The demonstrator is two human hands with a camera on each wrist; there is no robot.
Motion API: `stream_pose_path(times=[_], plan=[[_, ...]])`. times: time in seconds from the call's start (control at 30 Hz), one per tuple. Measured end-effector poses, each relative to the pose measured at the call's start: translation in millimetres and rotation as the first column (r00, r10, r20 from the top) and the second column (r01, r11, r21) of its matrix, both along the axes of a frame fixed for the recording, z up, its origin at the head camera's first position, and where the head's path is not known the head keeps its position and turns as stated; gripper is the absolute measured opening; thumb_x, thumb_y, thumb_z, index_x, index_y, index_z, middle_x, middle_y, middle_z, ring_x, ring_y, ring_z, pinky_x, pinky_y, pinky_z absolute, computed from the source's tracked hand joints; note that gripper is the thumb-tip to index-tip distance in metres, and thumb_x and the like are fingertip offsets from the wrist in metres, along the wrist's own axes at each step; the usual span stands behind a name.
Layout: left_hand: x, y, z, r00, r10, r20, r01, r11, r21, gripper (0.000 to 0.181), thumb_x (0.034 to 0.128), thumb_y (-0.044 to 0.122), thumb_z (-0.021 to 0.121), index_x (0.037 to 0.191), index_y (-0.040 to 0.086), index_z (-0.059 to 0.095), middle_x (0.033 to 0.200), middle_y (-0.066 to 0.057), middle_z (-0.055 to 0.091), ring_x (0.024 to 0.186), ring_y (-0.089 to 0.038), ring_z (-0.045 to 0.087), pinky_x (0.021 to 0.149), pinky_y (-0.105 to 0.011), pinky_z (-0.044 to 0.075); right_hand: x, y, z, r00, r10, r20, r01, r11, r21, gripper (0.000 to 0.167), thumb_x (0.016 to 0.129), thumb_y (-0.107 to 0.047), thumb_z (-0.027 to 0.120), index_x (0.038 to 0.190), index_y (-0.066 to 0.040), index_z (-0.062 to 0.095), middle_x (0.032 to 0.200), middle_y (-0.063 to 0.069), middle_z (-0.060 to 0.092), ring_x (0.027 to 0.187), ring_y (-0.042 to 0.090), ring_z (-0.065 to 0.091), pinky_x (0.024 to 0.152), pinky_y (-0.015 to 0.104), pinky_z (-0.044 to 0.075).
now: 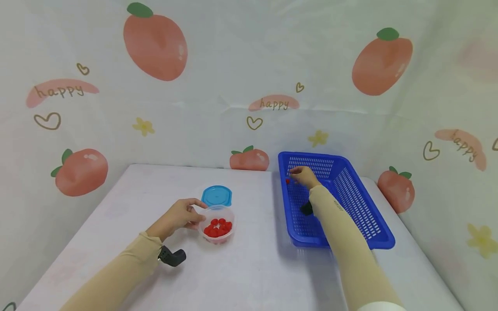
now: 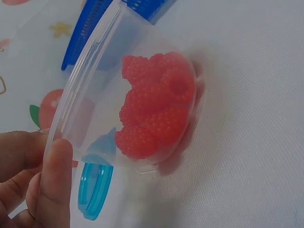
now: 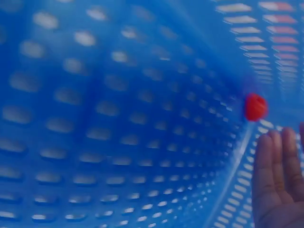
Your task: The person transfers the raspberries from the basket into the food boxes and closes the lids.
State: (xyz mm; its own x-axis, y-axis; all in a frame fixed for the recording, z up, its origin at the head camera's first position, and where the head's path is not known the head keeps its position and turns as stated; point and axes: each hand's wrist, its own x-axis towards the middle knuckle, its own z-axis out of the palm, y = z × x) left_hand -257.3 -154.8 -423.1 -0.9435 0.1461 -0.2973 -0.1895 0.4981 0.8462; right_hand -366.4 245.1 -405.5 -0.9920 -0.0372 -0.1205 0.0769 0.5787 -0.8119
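Red raspberries (image 2: pixel 156 102) lie piled in the bottom of a clear round plastic tub (image 1: pixel 220 211) on the table. My left hand (image 1: pixel 180 217) pinches the tub's rim at its left side, thumb outside in the left wrist view. Inside the blue plastic basket (image 1: pixel 288 216), my right hand (image 1: pixel 304 176) reaches toward the far left part. A single raspberry (image 3: pixel 256 107) sits by the basket's corner, just beyond the fingertips. Those fingers (image 3: pixel 265 166) are fairly straight in the right wrist view, with nothing seen between them; the thumb hardly shows.
A blue lid (image 1: pixel 216 196) lies on the white table (image 1: pixel 256 276) just behind the tub. The basket's slotted walls rise around my right hand. A printed fabric backdrop (image 1: pixel 218 65) hangs behind the table.
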Motion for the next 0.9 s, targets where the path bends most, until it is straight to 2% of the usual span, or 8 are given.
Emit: stream_pose_path(times=[0.13, 0.33, 0.5, 0.6, 0.73, 0.9], plan=[[-0.5, -0.2, 0.8, 1.000, 0.003, 0.001, -0.003, 1.000, 0.002, 0.041, 0.0849, 0.012, 0.073, 0.122, 0.006, 0.059, 0.077, -0.009, 0.058, 0.062, -0.018, 0.060, 0.062, -0.025, 0.057, -8.3, -5, -9.0, 0.997, 0.041, 0.069, -0.048, 0.994, 0.097, 0.041, 0.098, -0.008, 0.053, 0.136, 0.007, 0.047, 0.137, 0.027, 0.049, 0.123, 0.039, 0.052, 0.100, 0.044, 0.048], [-0.8, 1.2, 1.0, 1.000, 0.014, 0.006, -0.014, 1.000, -0.004, 0.041, 0.0849, 0.012, 0.073, 0.123, 0.007, 0.060, 0.077, -0.009, 0.058, 0.063, -0.018, 0.060, 0.062, -0.025, 0.057, -18.9, -5, -16.7, 0.993, 0.030, 0.116, -0.041, 0.995, 0.090, 0.049, 0.095, -0.007, 0.056, 0.140, 0.007, 0.042, 0.140, 0.028, 0.045, 0.126, 0.040, 0.050, 0.103, 0.046, 0.046], [-0.6, 2.4, 1.5, 1.000, 0.016, 0.008, -0.016, 1.000, -0.005, 0.041, 0.0848, 0.012, 0.074, 0.122, 0.007, 0.060, 0.077, -0.009, 0.059, 0.063, -0.018, 0.061, 0.062, -0.025, 0.057, -20.9, -5, -19.3, 0.989, 0.031, 0.146, -0.044, 0.995, 0.088, 0.046, 0.094, -0.003, 0.055, 0.139, 0.005, 0.045, 0.140, 0.025, 0.047, 0.128, 0.038, 0.048, 0.105, 0.045, 0.044], [-0.4, 2.2, 1.9, 1.000, 0.014, 0.006, -0.014, 1.000, -0.003, 0.040, 0.0845, 0.012, 0.074, 0.122, 0.007, 0.060, 0.077, -0.009, 0.059, 0.062, -0.018, 0.061, 0.062, -0.025, 0.057, -19.6, -4, -19.4, 0.987, 0.026, 0.156, -0.042, 0.994, 0.102, 0.040, 0.094, -0.002, 0.056, 0.133, 0.005, 0.051, 0.133, 0.024, 0.053, 0.122, 0.036, 0.053, 0.102, 0.043, 0.047], [-0.9, 0.7, 1.1, 1.000, -0.002, -0.003, 0.002, 1.000, 0.006, 0.040, 0.0850, 0.011, 0.073, 0.122, 0.006, 0.060, 0.077, -0.009, 0.059, 0.062, -0.018, 0.061, 0.063, -0.025, 0.057, -17.1, -4, -19.6, 0.988, 0.016, 0.153, -0.043, 0.984, 0.173, 0.028, 0.091, -0.001, 0.060, 0.118, 0.006, 0.060, 0.118, 0.022, 0.062, 0.107, 0.033, 0.062, 0.092, 0.040, 0.053], [-1.4, -1.2, -1.6, 1.000, -0.027, -0.009, 0.027, 0.999, 0.022, 0.039, 0.0855, 0.010, 0.072, 0.122, 0.005, 0.059, 0.075, -0.009, 0.058, 0.062, -0.017, 0.061, 0.063, -0.026, 0.057, -12.0, -3, -18.0, 0.981, 0.002, 0.193, -0.041, 0.979, 0.201, 0.015, 0.087, 0.000, 0.062, 0.102, 0.003, 0.065, 0.100, 0.013, 0.064, 0.089, 0.022, 0.061, 0.078, 0.032, 0.054]])
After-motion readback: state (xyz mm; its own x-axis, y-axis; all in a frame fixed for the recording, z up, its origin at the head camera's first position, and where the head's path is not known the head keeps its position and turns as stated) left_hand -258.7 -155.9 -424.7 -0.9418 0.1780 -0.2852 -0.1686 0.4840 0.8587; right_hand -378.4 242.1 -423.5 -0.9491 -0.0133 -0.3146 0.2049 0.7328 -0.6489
